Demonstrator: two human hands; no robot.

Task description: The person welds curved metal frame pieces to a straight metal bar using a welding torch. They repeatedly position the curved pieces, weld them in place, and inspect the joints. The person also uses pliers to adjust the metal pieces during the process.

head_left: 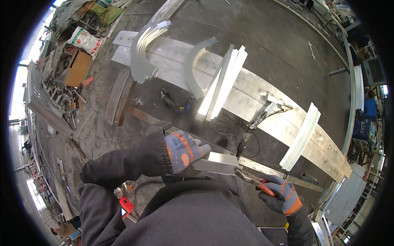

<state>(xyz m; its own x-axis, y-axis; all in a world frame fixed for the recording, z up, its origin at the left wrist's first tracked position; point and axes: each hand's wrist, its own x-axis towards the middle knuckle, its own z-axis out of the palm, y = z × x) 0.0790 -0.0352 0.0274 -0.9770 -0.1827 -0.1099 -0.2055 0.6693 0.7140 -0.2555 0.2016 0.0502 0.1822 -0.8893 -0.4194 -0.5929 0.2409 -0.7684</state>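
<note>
In a grey and orange work glove, my left hand [184, 151] is closed around the left end of a bent sheet-metal piece [217, 165], held in front of my body. Gloved the same way, my right hand [282, 194] grips red-handled pliers [266, 188]. The jaws of the pliers meet the right edge of the metal piece; whether they are clamped on it is too small to tell. The fingertips of my left hand are partly hidden behind the metal.
Long metal planks [234, 96] cross ahead, bearing curved grey strips [193, 65], stacked pale strips [221, 84], a short profile [301, 137] and a power tool with a cable [262, 115]. An angle grinder [174, 102] lies beyond my left hand. Scrap and a cardboard box [80, 67] fill the far left.
</note>
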